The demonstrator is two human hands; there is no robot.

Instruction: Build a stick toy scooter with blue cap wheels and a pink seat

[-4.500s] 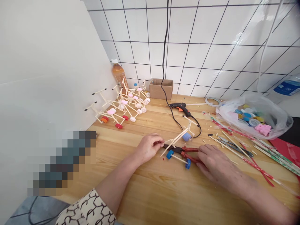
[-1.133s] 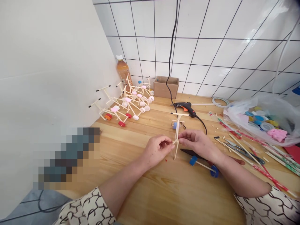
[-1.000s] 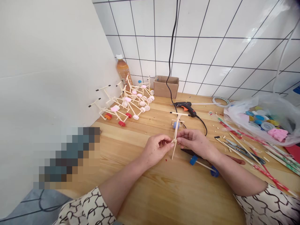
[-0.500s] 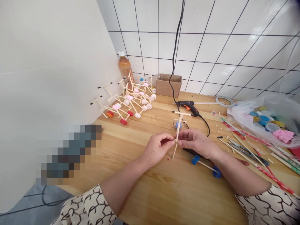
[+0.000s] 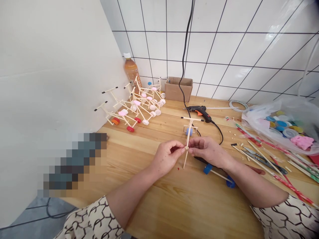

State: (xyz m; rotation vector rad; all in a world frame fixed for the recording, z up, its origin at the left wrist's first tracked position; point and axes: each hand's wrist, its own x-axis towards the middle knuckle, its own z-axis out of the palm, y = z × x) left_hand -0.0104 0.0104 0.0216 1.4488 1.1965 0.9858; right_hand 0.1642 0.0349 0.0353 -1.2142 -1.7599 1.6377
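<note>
Both my hands hold up a small frame of wooden sticks point(image 5: 187, 139) at a joint low on its upright, pinching it between fingers and thumbs. My left hand point(image 5: 166, 156) grips from the left and my right hand point(image 5: 205, 149) from the right. A blue bottle-cap wheel point(image 5: 189, 131) shows behind the frame, on its far side. Below my right wrist lie dark pliers point(image 5: 201, 160), partly hidden, and a stick axle with blue cap wheels point(image 5: 218, 175).
A wooden table point(image 5: 159, 209) meets a white wall and tiles. Finished stick models with caps point(image 5: 136, 108) stand at the back left, near a bottle point(image 5: 131, 70) and cardboard box point(image 5: 178, 89). A glue gun point(image 5: 199, 111), plastic bag of caps point(image 5: 279, 127) and striped sticks point(image 5: 274, 167) lie right.
Compared with the oldest frame, both hands have lifted the stick frame off the table, and the right hand no longer touches the pliers. Over the last second, the hands have stayed pinched on it.
</note>
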